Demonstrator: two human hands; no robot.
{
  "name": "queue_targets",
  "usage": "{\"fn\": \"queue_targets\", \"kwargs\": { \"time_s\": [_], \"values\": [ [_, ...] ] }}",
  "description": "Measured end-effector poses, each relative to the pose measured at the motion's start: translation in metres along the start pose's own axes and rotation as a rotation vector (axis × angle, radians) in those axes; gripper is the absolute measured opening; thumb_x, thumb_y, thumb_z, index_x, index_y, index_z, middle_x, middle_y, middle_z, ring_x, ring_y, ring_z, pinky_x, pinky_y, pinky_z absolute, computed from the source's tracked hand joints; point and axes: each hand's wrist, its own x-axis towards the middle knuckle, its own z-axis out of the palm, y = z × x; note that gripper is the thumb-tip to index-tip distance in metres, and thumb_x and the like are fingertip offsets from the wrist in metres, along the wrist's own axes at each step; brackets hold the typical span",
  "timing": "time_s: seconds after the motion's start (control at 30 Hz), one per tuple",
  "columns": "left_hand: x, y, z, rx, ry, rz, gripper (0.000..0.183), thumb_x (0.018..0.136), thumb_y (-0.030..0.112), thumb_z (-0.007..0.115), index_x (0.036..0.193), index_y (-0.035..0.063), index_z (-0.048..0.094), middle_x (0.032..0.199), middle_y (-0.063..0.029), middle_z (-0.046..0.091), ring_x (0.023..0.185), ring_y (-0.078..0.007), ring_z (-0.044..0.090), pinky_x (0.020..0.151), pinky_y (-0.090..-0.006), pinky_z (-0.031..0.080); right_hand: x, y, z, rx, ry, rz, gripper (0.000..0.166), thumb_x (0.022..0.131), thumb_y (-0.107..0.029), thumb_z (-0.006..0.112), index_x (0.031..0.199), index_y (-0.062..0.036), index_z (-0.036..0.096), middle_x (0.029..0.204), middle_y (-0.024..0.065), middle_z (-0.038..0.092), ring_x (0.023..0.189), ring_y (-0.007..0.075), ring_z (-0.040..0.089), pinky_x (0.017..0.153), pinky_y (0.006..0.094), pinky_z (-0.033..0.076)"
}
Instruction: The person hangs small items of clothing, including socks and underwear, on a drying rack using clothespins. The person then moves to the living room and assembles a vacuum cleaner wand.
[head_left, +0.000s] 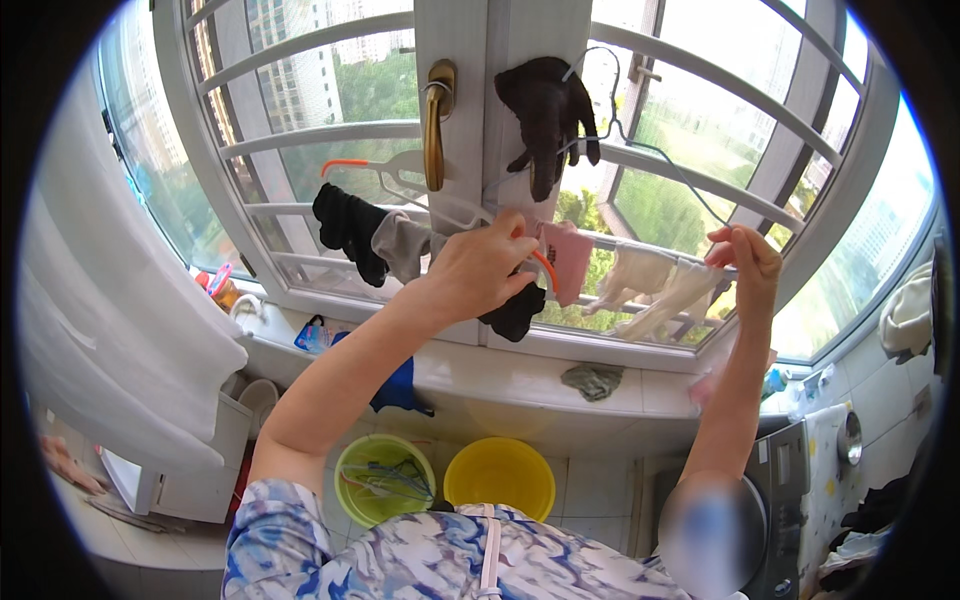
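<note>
A dark wire hanger (660, 152) spans between my hands, its hook up in front of the window. My right hand (750, 262) pinches its right corner. My left hand (487, 262) is closed near its left end; my fingers hide the exact hold. A pink cloth (570, 259) and pale beige socks (637, 277) hang between my hands. Overlapping my left hand is a white plastic hanger (405, 161) with orange ends. Black fabric (349, 232), a grey sock (401, 244) and another black piece (517, 311) hang around this hanger.
A dark glove (544, 112) hangs on the window frame beside a brass handle (435, 135). On the sill lies a crumpled grey-green cloth (592, 381). Below stand a green basin (386, 442) with hangers inside and a yellow basin (499, 476). A white curtain (112, 300) hangs left.
</note>
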Motion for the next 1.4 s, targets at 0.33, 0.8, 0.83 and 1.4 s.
{"fn": "queue_targets", "kwargs": {
  "time_s": [0.33,0.8,0.83,1.4],
  "values": [
    [-0.001,0.003,-0.005,-0.005,-0.032,-0.005,0.028,0.079,0.017,0.066,0.103,0.0072,0.059,0.104,-0.0106,0.05,0.079,-0.0285,0.06,0.068,-0.0382,0.049,0.042,-0.012,-0.021,-0.036,-0.153,0.004,0.018,0.093,-0.018,0.054,0.094,-0.0059,0.068,0.08,0.0094,0.068,0.058,0.0117,0.064,0.051,0.0231,0.051],
    [-0.002,0.004,-0.008,0.011,-0.045,0.009,0.03,0.079,0.017,0.066,0.105,0.0067,0.058,0.104,-0.01,0.05,0.078,-0.0284,0.06,0.067,-0.0379,0.049,0.055,0.014,0.013,0.047,-0.222,0.16,0.022,0.093,-0.023,0.055,0.09,-0.0053,0.068,0.077,0.0068,0.068,0.059,0.0121,0.065,0.052,0.0222,0.05],
    [-0.002,0.004,-0.007,0.013,-0.043,0.009,0.03,0.079,0.017,0.066,0.105,0.0067,0.058,0.104,-0.01,0.05,0.078,-0.0284,0.06,0.067,-0.0378,0.049,0.053,0.017,0.016,0.05,-0.24,0.176,0.023,0.093,-0.023,0.055,0.09,-0.0053,0.068,0.076,0.0068,0.068,0.059,0.0122,0.065,0.052,0.0226,0.05],
    [-0.006,0.005,-0.006,-0.01,0.0,-0.009,0.029,0.079,0.017,0.065,0.106,0.0078,0.06,0.11,-0.009,0.051,0.081,-0.0281,0.061,0.07,-0.0382,0.048,0.0,0.067,0.071,0.143,-0.349,0.459,0.025,0.092,-0.025,0.056,0.096,-0.0036,0.067,0.081,0.0071,0.069,0.073,0.0137,0.067,0.057,0.023,0.053]
  ]
}}
